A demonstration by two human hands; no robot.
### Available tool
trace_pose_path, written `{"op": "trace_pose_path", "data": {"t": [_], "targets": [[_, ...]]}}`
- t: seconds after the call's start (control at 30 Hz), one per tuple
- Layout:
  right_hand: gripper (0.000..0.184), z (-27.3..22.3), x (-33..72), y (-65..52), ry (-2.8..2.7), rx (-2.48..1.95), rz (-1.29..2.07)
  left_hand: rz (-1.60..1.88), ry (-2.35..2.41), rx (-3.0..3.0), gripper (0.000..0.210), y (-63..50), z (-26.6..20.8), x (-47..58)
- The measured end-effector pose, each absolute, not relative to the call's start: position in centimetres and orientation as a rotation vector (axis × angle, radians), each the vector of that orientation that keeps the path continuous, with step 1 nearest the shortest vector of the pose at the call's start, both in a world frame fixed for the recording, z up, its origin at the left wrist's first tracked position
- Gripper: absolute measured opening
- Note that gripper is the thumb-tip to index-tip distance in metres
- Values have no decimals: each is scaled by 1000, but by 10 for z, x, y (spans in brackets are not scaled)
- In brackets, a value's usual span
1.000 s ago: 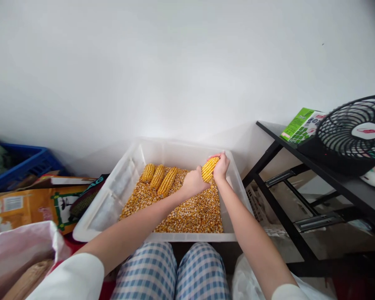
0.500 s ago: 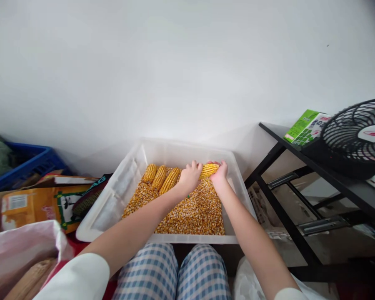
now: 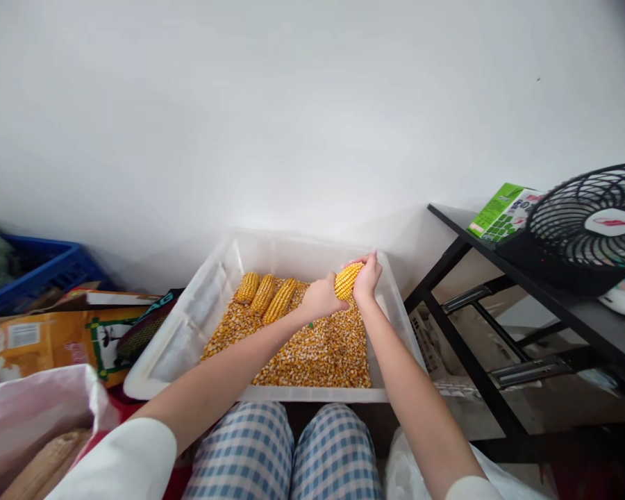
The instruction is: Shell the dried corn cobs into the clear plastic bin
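Note:
A yellow corn cob (image 3: 348, 280) is held between my two hands, tilted, above the right part of a white plastic tub (image 3: 323, 395). My left hand (image 3: 323, 296) closes round the cob's left end, its fingertips partly hidden. Wrapped round the other end is my right hand (image 3: 367, 278). Loose corn kernels (image 3: 317, 357) cover the tub's floor below. Three more cobs lie on the kernels at the back left: a short cob (image 3: 248, 287), a middle cob (image 3: 263, 294) and a longer cob (image 3: 280, 301).
A black table (image 3: 500, 253) at the right bears a fan (image 3: 612, 222) and a green box (image 3: 503, 212). To the left are a blue crate (image 3: 46, 271), an orange bag (image 3: 52, 344) and an open white sack (image 3: 36, 396). A white wall rises behind the tub.
The cob between my hands has turned from nearly level to a steeper tilt. My left hand has rolled over, and its fingers have dropped lower beside the cob. The view has shifted slightly.

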State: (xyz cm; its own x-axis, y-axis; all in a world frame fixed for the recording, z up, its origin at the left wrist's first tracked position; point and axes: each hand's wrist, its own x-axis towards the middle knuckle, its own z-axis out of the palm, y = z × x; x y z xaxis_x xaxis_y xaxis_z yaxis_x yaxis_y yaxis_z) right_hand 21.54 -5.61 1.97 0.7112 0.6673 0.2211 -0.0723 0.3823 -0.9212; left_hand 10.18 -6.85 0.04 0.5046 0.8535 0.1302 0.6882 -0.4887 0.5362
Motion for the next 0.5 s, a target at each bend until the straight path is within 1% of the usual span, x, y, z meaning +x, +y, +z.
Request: {"op": "trace_pose_path", "data": {"t": [0.07,0.17,0.27,0.33,0.4,0.5], "targets": [[50,18,218,-56,-689,-1140,511,521,1170,2209,62,-64,1,99],[48,15,223,-54,-686,-1154,653,463,962,2056,68,-55,5,90],[46,15,227,-53,-647,-1071,865,333,782,2028,62,-46,9,79],[47,15,229,-52,-668,-1034,985,322,840,2103,59,-41,9,74],[48,15,230,-51,-681,-1039,1076,383,1011,2220,59,-40,6,72],[48,10,230,-50,-562,-1023,1228,479,1247,2349,53,-44,1,76]]}}
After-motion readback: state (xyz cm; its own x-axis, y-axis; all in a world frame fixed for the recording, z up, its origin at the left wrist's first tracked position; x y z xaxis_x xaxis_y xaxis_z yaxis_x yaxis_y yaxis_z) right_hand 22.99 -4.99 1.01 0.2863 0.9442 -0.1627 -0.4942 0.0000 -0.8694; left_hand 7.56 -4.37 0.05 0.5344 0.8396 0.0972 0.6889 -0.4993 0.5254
